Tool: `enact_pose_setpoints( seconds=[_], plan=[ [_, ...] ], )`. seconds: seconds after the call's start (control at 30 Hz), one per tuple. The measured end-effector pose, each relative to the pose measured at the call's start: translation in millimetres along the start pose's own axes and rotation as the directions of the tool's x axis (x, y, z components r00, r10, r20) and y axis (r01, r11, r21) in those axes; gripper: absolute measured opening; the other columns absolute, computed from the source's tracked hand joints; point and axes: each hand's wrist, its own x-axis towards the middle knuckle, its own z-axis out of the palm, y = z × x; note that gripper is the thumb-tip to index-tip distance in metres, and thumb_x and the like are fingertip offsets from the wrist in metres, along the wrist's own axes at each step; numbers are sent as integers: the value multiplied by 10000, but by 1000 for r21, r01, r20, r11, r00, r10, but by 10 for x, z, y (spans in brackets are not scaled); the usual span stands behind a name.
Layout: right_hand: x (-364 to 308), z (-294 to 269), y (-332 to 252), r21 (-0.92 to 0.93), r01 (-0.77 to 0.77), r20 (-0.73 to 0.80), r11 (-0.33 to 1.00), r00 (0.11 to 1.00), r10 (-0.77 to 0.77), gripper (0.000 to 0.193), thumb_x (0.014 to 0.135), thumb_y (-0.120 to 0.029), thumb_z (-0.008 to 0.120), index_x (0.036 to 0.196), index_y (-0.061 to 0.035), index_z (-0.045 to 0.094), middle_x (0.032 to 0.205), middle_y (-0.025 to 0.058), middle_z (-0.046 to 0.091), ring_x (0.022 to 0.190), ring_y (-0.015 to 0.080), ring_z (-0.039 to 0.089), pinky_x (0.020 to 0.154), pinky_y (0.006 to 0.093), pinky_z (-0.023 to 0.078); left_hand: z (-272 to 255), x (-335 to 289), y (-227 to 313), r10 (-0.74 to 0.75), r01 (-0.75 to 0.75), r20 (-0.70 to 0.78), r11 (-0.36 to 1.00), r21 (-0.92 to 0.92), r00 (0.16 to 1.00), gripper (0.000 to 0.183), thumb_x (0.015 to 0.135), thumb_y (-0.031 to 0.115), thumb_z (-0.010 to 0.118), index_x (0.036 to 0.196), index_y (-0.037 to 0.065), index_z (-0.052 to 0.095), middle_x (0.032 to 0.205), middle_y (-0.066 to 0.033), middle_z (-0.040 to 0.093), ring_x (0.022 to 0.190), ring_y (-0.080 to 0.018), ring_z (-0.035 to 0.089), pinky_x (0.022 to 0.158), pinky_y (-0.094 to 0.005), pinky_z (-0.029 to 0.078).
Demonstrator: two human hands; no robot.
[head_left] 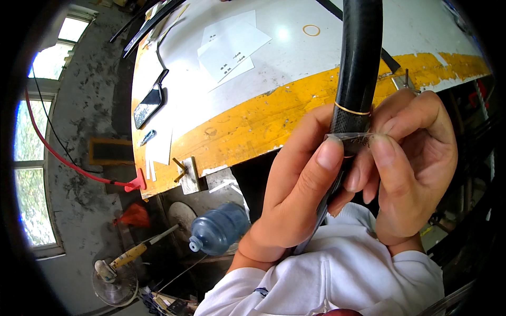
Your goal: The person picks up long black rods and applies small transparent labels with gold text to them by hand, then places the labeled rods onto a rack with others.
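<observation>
Both hands closed: left hand (295,189) and right hand (408,158) pinch clear tape strip (352,136) against black rubber hose (358,63).

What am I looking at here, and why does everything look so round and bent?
This is a single picture from a wide fisheye camera worn on a person's head, looking down at their own hands; the lens bends straight edges. There is no machine. The left hand and right hand, in white sleeves, both hold a thick black rubber hose with a thin yellow band around it. Between the thumbs is a small strip of clear tape pressed against the hose. Beyond lies a white workbench with a yellow edge stripe, carrying white paper sheets, a black smartphone and a small yellow ring. Below, on the floor, sits a blue plastic water bottle.
</observation>
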Motion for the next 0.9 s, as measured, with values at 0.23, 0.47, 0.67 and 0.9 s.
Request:
enact_pose_setpoints(
  seconds=[0.23,0.47,0.67,0.9],
  plan=[
    [-15,3,-133,9,-120,-62,993,991,120,146,861,-34,564,975,-4,479,822,66,503,563,33,417,492,154,336,-76,-1,-41,-5,5,27,1000,-7,1000,379,1011,322,446,1213,9,371,763,-123,561,483,-81,416,452,-189,316],
    [-65,-48,-129,-8,-208,-36,978,978,207,119,857,-104,591,881,-18,512,823,56,491,554,33,381,487,166,283,-45,-3,-33,-23,23,-19,1000,-10,1000,397,997,341,465,1209,17,376,734,-121,552,461,-75,394,435,-194,297],
    [-76,-61,-120,11,-190,-49,982,980,191,139,870,-131,592,835,-31,503,788,51,480,512,28,359,457,180,270,-38,2,-62,9,-9,16,1000,-4,1000,400,995,350,457,1214,26,374,713,-125,547,451,-75,379,424,-196,286],
    [-81,-55,-24,26,-118,-72,993,990,120,154,871,-138,598,807,-33,505,790,57,501,515,28,355,457,188,271,-34,-35,-100,-71,71,7,980,-188,997,390,992,349,451,1202,29,377,697,-141,550,401,-77,337,392,-209,270]
  ],
)
